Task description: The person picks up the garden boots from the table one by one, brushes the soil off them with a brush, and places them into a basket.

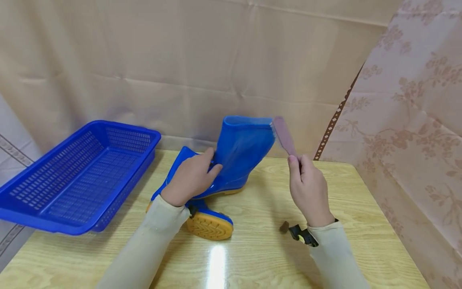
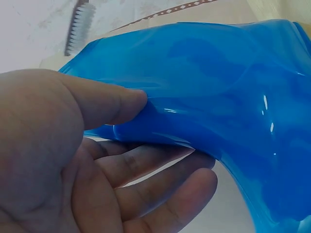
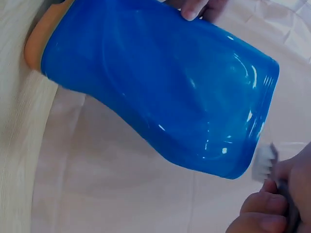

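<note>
A blue rubber boot point(image 1: 245, 148) with a yellow sole stands on the table, its shaft tilted to the right and its opening up. My left hand point(image 1: 193, 174) grips the near left side of the shaft; in the left wrist view the thumb point(image 2: 114, 104) lies on the outer face and the fingers go behind. My right hand point(image 1: 310, 188) holds a scrub brush point(image 1: 284, 134) by its pinkish handle. White bristles point(image 3: 265, 162) face the boot's top rim, right at its edge. The second blue boot point(image 1: 211, 224) lies on its side under my left wrist, sole toward me.
A blue plastic basket point(image 1: 124, 192) with slotted walls sits on the table's left side. Beige cloth point(image 1: 173, 60) hangs behind the table, and flowered cloth point(image 1: 415, 120) hangs at the right. Light reflects off the wood-grain tabletop point(image 1: 260, 257) near the front.
</note>
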{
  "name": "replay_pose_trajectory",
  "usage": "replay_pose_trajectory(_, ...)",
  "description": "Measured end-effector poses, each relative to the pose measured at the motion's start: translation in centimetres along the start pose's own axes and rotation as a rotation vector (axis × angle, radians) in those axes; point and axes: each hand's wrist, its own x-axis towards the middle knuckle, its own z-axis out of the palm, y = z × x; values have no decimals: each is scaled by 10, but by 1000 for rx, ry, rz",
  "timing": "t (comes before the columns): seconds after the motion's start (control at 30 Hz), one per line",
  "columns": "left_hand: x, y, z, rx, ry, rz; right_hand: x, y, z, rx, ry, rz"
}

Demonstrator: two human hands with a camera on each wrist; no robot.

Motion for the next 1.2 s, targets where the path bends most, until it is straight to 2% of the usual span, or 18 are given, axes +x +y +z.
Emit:
replay_pose_trajectory(0.13,1,-1,0,-5,-5,-9,0,1,0,13,-20,25)
replay_pose_trajectory(0.27,2,-2,0,-17,1,-14,0,0,-1,-19,-92,51)
replay_pose_trajectory(0.33,3,-2,0,-23,3,-19,1,0,-1,-56,-158,78)
replay_pose_trajectory(0.5,3,-3,-1,-44,-4,-32,1,3,-3,-125,-393,170)
replay_pose_trajectory(0.6,4,-4,-2,-55,-8,-33,1,5,-2,-156,-464,182)
replay_pose_trajectory(1.03,4,-6,-2,-96,-9,-11,1,7,-2,-231,-484,172)
replay_pose_trajectory(1.2,4,-5,-2,-97,-20,-31,1,8,-3,-243,-424,163)
